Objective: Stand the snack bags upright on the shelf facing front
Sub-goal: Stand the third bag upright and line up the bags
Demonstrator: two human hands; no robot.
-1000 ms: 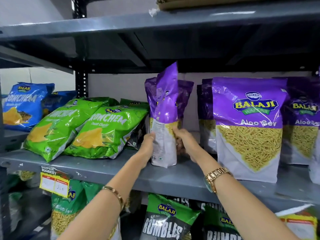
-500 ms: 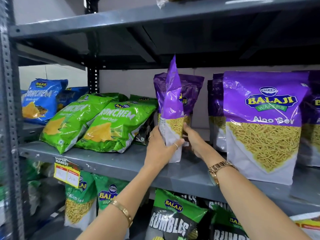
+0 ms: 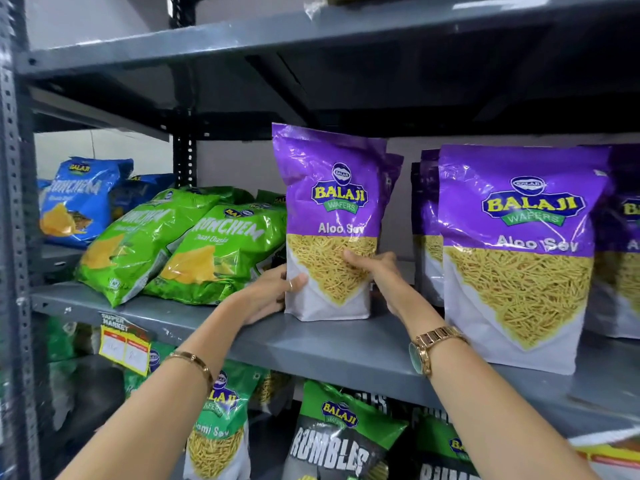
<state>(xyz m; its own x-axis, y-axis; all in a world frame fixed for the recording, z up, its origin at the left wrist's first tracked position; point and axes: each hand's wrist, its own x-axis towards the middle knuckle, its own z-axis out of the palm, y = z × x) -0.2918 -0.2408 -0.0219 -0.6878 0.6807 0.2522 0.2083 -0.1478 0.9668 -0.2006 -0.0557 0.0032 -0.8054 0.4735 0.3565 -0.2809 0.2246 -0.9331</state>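
Both hands, left hand [image 3: 270, 292] and right hand [image 3: 375, 271], grip the purple Aloo Sev bag [image 3: 332, 216], now turned front-facing and upright on the shelf [image 3: 311, 344]; ready to release.

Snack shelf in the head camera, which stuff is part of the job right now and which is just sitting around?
Part of the job:
- purple Aloo Sev bag, upright, front facing out
- left hand and right hand gripping its sides
- grey shelf it stands on

Just sitting around:
- neighbouring Aloo Sev bag, already upright
- green Ronchem bags, lying tilted
- blue Ronchem bag
- Rumbles bag below
- price tag
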